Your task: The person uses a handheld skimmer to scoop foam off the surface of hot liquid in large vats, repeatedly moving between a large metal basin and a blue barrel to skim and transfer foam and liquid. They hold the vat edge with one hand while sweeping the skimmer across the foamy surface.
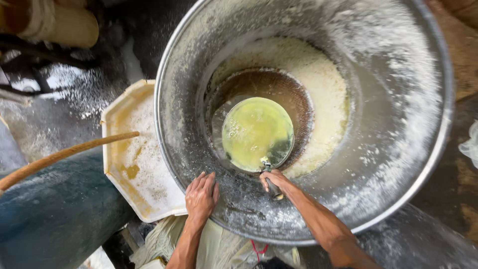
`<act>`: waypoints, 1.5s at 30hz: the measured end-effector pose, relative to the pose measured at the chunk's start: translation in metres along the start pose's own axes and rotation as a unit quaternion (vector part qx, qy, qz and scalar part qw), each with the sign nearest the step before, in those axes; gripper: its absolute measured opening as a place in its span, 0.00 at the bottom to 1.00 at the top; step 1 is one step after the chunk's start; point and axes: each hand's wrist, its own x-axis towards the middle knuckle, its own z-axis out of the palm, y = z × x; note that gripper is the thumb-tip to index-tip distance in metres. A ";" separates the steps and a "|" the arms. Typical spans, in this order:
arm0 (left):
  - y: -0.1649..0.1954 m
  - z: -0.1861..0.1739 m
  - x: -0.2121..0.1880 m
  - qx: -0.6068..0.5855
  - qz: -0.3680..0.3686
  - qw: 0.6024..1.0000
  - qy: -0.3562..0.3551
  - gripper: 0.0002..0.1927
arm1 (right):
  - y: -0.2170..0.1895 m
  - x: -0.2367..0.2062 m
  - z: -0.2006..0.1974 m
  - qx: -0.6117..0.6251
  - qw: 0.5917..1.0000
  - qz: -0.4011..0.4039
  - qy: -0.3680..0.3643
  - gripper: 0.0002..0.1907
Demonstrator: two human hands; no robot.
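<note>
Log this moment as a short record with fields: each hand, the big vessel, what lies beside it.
left hand: flat on the metal basin's rim, holding nothing
right hand: gripping the ladle handle
ladle: round, full of yellowish liquid, over the basin's dark centre
basin contents: white crumbly mass
beside basin: floury white tray, wooden stick

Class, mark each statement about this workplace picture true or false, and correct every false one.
1. The right hand grips the handle of a round ladle holding yellowish liquid. True.
2. The left hand holds a wooden stick. False: it rests flat on the rim of the big metal basin; the wooden stick lies apart, to the left.
3. The basin's inner wall is dusted with white powder. True.
4. The pale tray beside the basin is round and black. False: it is angular and cream-coloured.
5. The ladle hangs outside the basin. False: it is inside, over the brown sieve-like bottom.
</note>
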 end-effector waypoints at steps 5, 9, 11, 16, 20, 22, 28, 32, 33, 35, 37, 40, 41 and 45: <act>0.002 -0.002 -0.003 0.017 0.028 0.999 0.009 0.18 | 0.007 -0.124 0.006 -0.003 0.997 -0.015 0.078 0.18; -0.001 0.000 -0.009 0.025 0.025 0.999 -0.041 0.15 | 0.032 -0.258 0.004 -0.073 0.988 -0.076 0.115 0.24; -0.004 0.004 -0.012 0.015 0.034 0.998 -0.052 0.14 | 0.059 -0.326 0.009 0.028 0.987 -0.081 0.139 0.21; -0.011 0.010 -0.015 0.000 0.099 0.995 -0.011 0.18 | 0.145 -0.457 0.021 0.232 0.928 -0.080 0.279 0.17; -0.012 0.010 -0.015 -0.016 0.100 0.995 -0.006 0.14 | 0.197 -0.503 0.016 0.475 0.849 -0.107 0.203 0.16; -0.011 0.010 -0.016 -0.017 0.096 0.995 -0.024 0.13 | 0.205 -0.507 0.012 0.529 0.807 -0.220 0.144 0.15; -0.007 0.004 -0.015 -0.014 0.062 0.997 -0.044 0.13 | 0.139 -0.460 0.002 0.591 0.680 -0.434 -0.031 0.14; -0.002 -0.004 -0.013 -0.028 0.062 0.998 -0.010 0.16 | 0.057 -0.390 -0.012 0.501 0.779 -0.375 0.044 0.10; -0.001 -0.005 -0.013 -0.030 0.065 0.997 0.005 0.16 | 0.040 -0.368 -0.015 0.438 0.827 -0.341 0.095 0.08; 0.002 -0.005 -0.009 -0.026 0.058 0.998 0.010 0.16 | 0.007 -0.314 -0.023 0.323 0.870 -0.269 0.258 0.09; 0.002 -0.005 -0.009 -0.004 0.033 0.999 -0.018 0.15 | -0.018 -0.263 -0.031 0.141 0.889 -0.214 0.379 0.11; 0.002 -0.005 -0.008 0.004 0.033 0.999 -0.002 0.17 | -0.063 -0.177 -0.064 0.081 0.893 -0.161 0.413 0.04; 0.003 -0.004 -0.006 0.000 0.031 1.000 -0.004 0.18 | -0.080 -0.148 -0.078 0.040 0.891 -0.152 0.426 0.05; 0.002 -0.007 0.000 -0.005 0.015 1.000 -0.009 0.19 | -0.138 -0.049 -0.132 -0.241 0.759 -0.140 0.588 0.23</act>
